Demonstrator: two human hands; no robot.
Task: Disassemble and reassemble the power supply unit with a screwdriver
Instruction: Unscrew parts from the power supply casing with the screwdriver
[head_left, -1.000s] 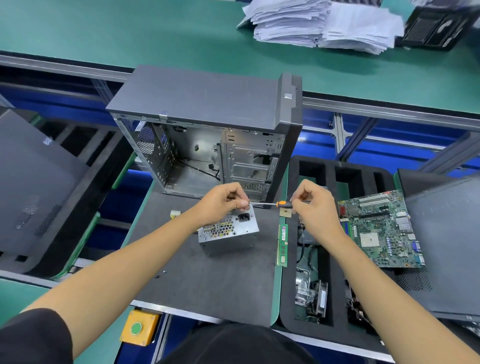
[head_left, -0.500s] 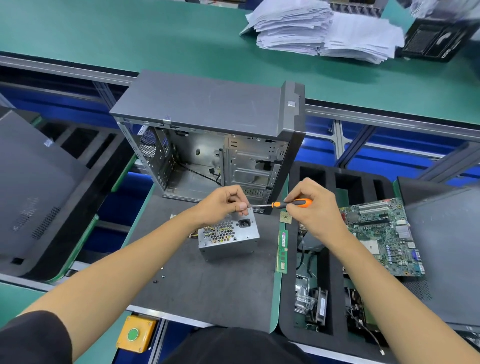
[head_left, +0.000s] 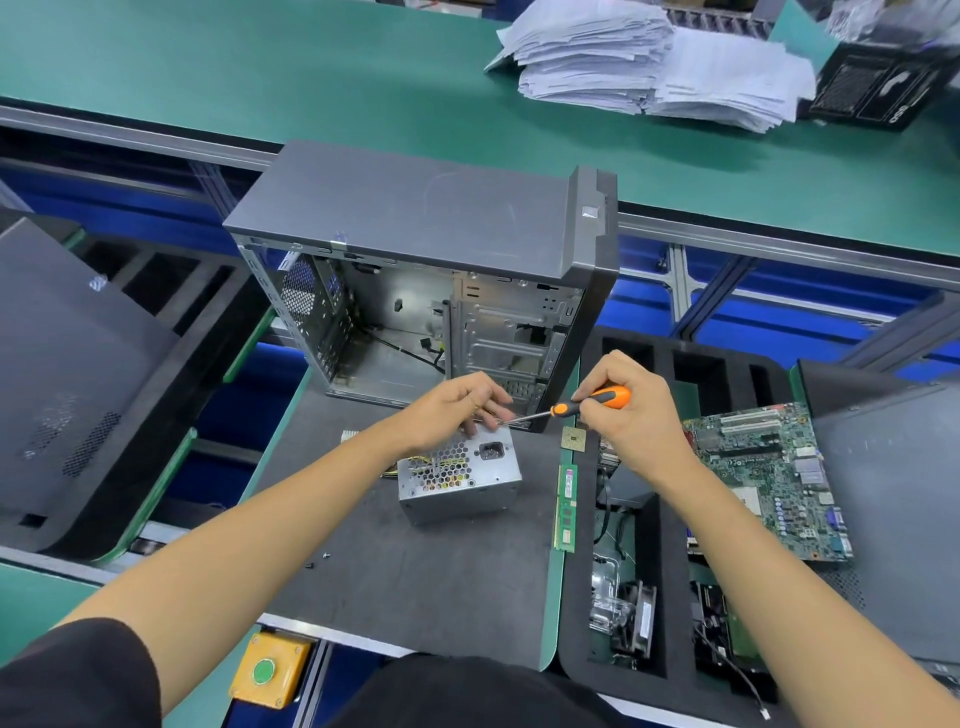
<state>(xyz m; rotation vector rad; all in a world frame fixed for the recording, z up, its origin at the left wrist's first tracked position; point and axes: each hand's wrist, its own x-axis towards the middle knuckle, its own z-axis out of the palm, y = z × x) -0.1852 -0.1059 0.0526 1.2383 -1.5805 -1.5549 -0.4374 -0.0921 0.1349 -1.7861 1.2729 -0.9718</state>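
On the dark mat (head_left: 415, 587) before the open case (head_left: 441, 291), the power supply unit (head_left: 460, 480) sits while the right hand (head_left: 631, 415) grips the screwdriver (head_left: 576, 405), now raised, its tip pinched by the left hand (head_left: 457, 410), probably seating a screw.

both hands (head_left: 540, 415) raised, fingers curled, pinching

Screwdriver (head_left: 589, 402) tip hidden among left hand (head_left: 457, 410) fingers; whether they pinch a screw, cannot tell. Handle partly covered by right hand (head_left: 631, 410). Power supply unit (head_left: 460, 475) far edge hidden under left hand. Two specks (head_left: 318, 560) on mat too small to identify. Paper stack (head_left: 654, 67) blurred, cut by top edge.
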